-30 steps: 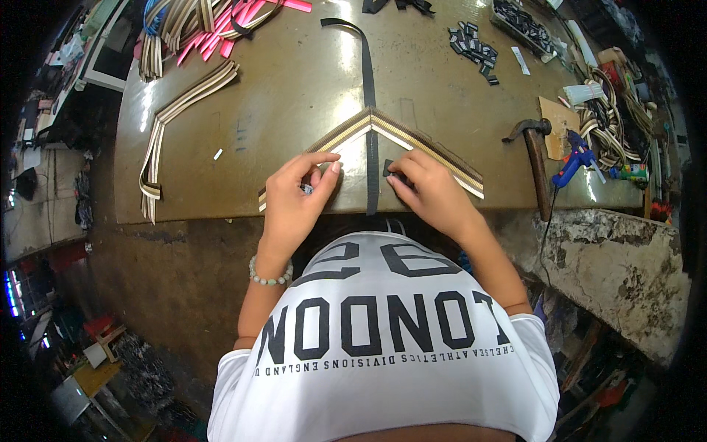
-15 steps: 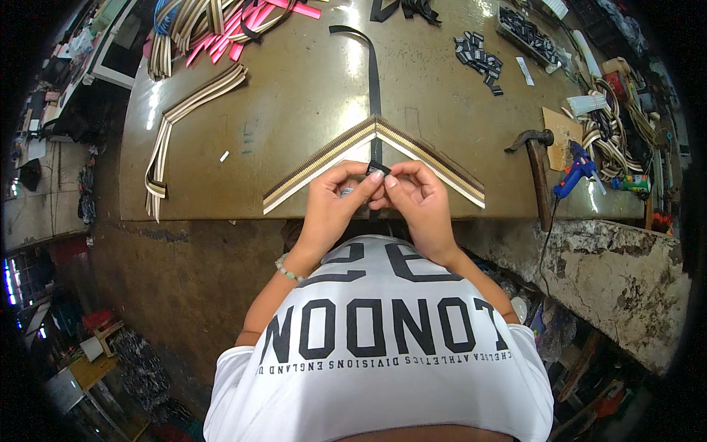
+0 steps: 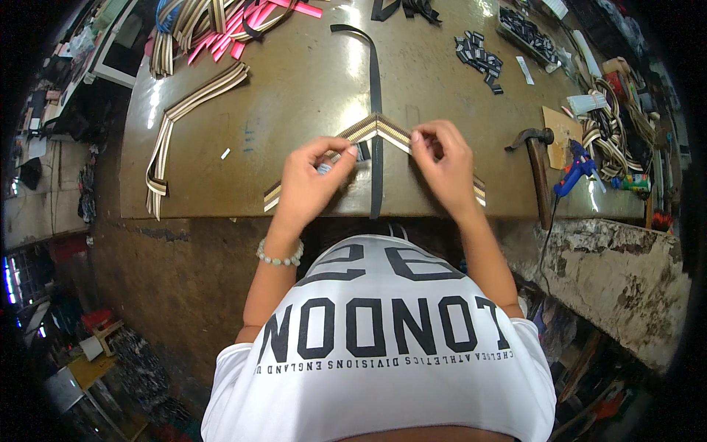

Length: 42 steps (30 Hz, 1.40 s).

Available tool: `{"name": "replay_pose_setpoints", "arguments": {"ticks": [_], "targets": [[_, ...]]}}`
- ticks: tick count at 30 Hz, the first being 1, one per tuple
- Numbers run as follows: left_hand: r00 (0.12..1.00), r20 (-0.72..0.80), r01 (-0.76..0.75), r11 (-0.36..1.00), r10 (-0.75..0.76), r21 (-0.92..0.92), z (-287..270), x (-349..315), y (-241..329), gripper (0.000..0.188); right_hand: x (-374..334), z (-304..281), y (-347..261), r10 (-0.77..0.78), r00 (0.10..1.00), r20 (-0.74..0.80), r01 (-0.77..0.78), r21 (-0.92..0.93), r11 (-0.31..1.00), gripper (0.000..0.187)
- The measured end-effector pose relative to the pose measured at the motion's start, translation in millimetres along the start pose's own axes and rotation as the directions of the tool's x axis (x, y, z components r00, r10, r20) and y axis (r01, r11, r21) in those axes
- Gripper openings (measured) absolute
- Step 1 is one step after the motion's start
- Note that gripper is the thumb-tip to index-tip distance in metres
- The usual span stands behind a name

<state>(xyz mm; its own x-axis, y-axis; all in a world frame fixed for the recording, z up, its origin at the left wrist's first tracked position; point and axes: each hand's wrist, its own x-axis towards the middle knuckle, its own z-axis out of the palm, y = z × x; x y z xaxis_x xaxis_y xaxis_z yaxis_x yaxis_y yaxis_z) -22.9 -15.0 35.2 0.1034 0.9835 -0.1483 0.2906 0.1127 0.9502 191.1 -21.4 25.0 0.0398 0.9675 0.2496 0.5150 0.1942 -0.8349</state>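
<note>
A striped brown, tan and white webbing strap [image 3: 361, 132] lies on the table, folded to a peak with its arms sloping down both ways. A flat black strap [image 3: 376, 173] runs lengthwise beneath that peak. My left hand [image 3: 313, 177] pinches a small black label [image 3: 363, 152] above the left arm. Something small and pale also shows among its curled fingers. Over the right arm is my right hand [image 3: 444, 166], thumb and forefinger closed together at the webbing's edge. Whether they grip anything is hidden. Both hands cover part of the webbing.
A hammer [image 3: 540, 177], a blue glue gun [image 3: 578, 169] and webbing coils [image 3: 607, 140] lie at right. Loose black labels [image 3: 480, 60] sit near a filled tray [image 3: 529, 37]. Folded striped webbing [image 3: 166, 132] lies left, with pink strips [image 3: 228, 33] behind.
My hands, together over the black strap before, have moved apart. The left keeps the black label and goes left; the right moves right and up to the webbing's right arm.
</note>
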Motion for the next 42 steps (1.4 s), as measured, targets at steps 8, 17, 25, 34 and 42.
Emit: {"name": "replay_pose_setpoints", "arguments": {"ticks": [8, 17, 25, 34, 42], "targets": [[0.983, -0.018, -0.169, 0.939, 0.183, 0.3, 13, 28, -11, 0.022, -28, 13, 31, -0.069, 0.997, 0.016, 0.071, -0.106, 0.992, 0.012], [0.97, -0.07, -0.2, 0.928, 0.233, 0.315, 21, 26, -18, 0.017, -30, 10, 16, -0.13, 0.991, 0.024, 0.132, -0.171, 0.976, 0.015], [0.97, -0.072, -0.182, 0.893, 0.231, 0.411, 26, 26, -14, 0.017, -46, -2, -4, -0.4, 0.777, 0.486, 0.477, -0.039, 0.878, 0.033], [0.953, -0.111, -0.203, 0.868, 0.28, 0.453, 32, 20, -19, 0.015, -19, 11, -1, -0.36, 0.821, 0.444, 0.469, -0.163, 0.868, 0.034], [0.953, -0.119, -0.202, 0.878, 0.278, 0.433, 31, 20, -20, 0.014, 57, 17, 13, 0.125, 0.876, 0.467, -0.216, 0.147, 0.965, 0.007]]}}
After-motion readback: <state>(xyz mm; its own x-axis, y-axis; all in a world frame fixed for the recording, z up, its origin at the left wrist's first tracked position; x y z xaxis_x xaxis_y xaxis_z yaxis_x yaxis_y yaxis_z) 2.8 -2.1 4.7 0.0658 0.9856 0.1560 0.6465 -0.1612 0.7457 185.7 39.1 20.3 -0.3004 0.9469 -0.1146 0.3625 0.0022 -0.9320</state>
